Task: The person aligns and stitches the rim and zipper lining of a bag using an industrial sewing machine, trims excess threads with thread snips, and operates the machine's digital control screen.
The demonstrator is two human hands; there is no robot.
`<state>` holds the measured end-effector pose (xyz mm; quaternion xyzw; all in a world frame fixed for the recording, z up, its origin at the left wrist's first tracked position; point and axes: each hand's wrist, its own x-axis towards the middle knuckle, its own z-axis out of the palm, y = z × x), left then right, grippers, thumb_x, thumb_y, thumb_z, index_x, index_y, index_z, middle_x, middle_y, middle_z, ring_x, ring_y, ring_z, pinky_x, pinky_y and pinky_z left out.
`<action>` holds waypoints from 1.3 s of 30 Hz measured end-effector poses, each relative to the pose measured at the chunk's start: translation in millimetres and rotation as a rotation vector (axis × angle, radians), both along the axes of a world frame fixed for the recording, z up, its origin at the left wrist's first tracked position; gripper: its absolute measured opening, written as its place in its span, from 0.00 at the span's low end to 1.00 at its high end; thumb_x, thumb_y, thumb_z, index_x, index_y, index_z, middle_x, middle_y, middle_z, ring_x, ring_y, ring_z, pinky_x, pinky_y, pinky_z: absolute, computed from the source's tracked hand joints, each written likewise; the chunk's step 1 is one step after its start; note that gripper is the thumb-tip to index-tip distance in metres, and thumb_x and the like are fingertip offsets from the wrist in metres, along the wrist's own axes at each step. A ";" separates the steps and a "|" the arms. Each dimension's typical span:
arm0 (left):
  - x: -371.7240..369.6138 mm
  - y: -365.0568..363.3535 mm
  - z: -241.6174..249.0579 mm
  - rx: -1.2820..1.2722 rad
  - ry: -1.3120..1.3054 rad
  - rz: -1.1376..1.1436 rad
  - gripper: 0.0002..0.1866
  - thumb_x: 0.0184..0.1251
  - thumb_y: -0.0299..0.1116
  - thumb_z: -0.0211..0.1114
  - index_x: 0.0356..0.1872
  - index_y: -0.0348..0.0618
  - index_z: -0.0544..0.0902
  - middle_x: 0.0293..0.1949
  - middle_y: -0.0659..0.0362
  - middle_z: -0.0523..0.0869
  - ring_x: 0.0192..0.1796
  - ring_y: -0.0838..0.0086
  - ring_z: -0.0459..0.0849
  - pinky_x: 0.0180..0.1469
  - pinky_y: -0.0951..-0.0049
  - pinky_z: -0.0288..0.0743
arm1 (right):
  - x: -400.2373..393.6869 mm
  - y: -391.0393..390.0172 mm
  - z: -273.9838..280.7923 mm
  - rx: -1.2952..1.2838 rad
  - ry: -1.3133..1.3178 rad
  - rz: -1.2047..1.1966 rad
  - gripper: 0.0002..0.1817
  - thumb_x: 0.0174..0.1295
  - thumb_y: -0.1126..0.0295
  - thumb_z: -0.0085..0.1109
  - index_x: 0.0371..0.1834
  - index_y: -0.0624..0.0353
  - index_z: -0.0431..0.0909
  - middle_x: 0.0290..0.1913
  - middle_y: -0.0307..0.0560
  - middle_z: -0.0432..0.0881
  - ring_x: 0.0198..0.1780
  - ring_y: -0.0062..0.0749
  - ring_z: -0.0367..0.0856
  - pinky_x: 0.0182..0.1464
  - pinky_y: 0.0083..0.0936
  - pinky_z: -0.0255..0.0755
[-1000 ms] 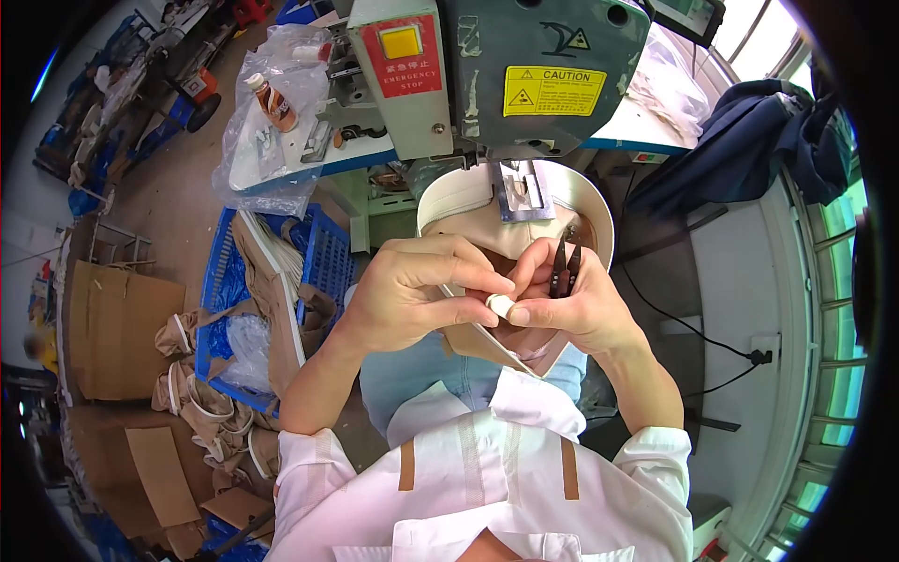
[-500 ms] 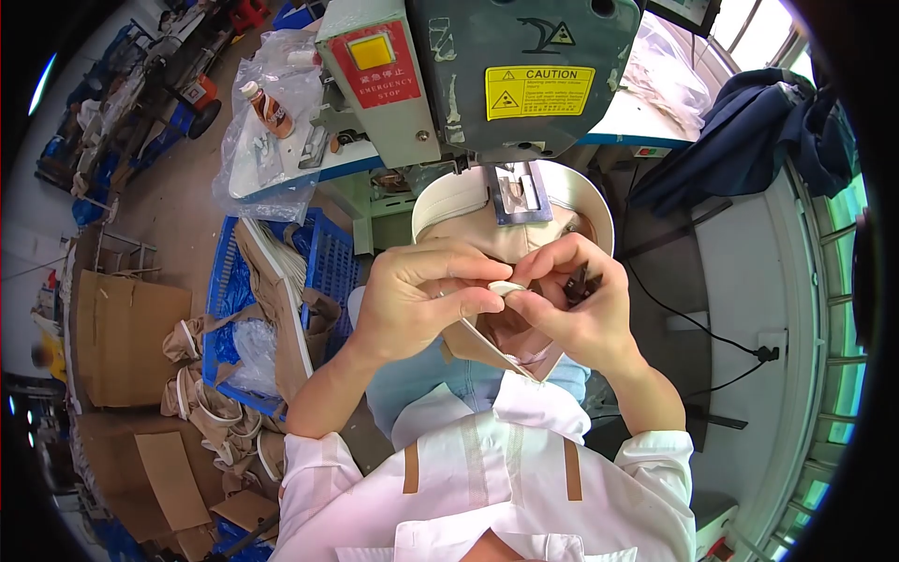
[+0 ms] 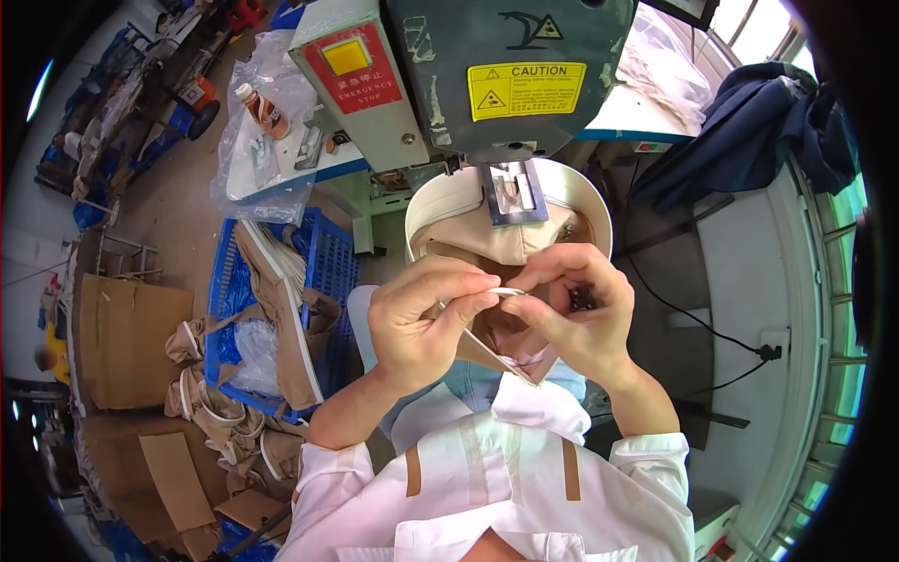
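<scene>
My left hand (image 3: 421, 314) and my right hand (image 3: 576, 304) meet in front of my lap, thumbs and fingertips pinching a short white strip (image 3: 507, 291) between them. Fingers hide its ends. Something dark (image 3: 582, 298) is tucked in the curled fingers of my right hand; its kind cannot be made out. Behind and below the hands, a beige fabric piece (image 3: 468, 236) with a cream band loops around under the sewing machine (image 3: 510, 112). The machine's metal clamp plate (image 3: 515, 194) lies over the far part of this fabric.
A blue basket (image 3: 332, 258) with beige fabric pieces stands at my left, and more such pieces (image 3: 220, 421) spill beside cardboard boxes (image 3: 126, 342). On the worktable are a bottle (image 3: 264, 112) and plastic film. Dark clothing (image 3: 721, 140) hangs at the right, above a black cable (image 3: 721, 337).
My left hand has turned slightly, and the white strip now lies flatter and looks longer between the fingertips. The machine appears shifted a little left in view. Both hands keep their pinch.
</scene>
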<state>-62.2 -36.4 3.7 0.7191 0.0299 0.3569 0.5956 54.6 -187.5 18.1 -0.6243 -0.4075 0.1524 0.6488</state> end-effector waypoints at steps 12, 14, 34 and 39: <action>9.3 -2.8 -0.4 -0.002 0.078 -0.192 0.12 0.51 0.15 0.75 0.36 0.33 0.84 0.41 0.51 0.87 0.44 0.69 0.86 0.46 0.73 0.80 | 7.7 -12.4 -0.1 -0.035 0.047 -0.001 0.10 0.55 0.85 0.68 0.40 0.65 0.86 0.34 0.39 0.84 0.28 0.11 0.75 0.29 0.13 0.66; 10.7 -3.6 -2.3 -0.005 0.071 -0.154 0.11 0.51 0.13 0.74 0.35 0.34 0.83 0.39 0.52 0.87 0.43 0.71 0.86 0.45 0.74 0.80 | 9.6 -15.3 4.8 -0.075 -0.037 -0.002 0.10 0.54 0.85 0.68 0.40 0.64 0.86 0.34 0.40 0.85 0.29 0.13 0.76 0.30 0.13 0.67; 47.0 10.2 2.3 0.389 0.235 0.181 0.14 0.56 0.18 0.73 0.42 0.36 0.80 0.42 0.53 0.88 0.46 0.64 0.87 0.51 0.69 0.80 | 91.7 27.4 4.1 -0.308 -0.093 -0.063 0.06 0.57 0.80 0.62 0.37 0.65 0.85 0.31 0.35 0.82 0.29 0.11 0.68 0.30 0.15 0.62; 68.6 37.2 -0.8 0.902 0.232 0.043 0.12 0.57 0.26 0.71 0.40 0.40 0.78 0.53 0.53 0.83 0.56 0.58 0.80 0.56 0.60 0.76 | 130.1 68.4 -1.6 -0.315 -0.088 0.061 0.09 0.54 0.77 0.64 0.38 0.68 0.83 0.27 0.45 0.84 0.24 0.23 0.81 0.30 0.25 0.75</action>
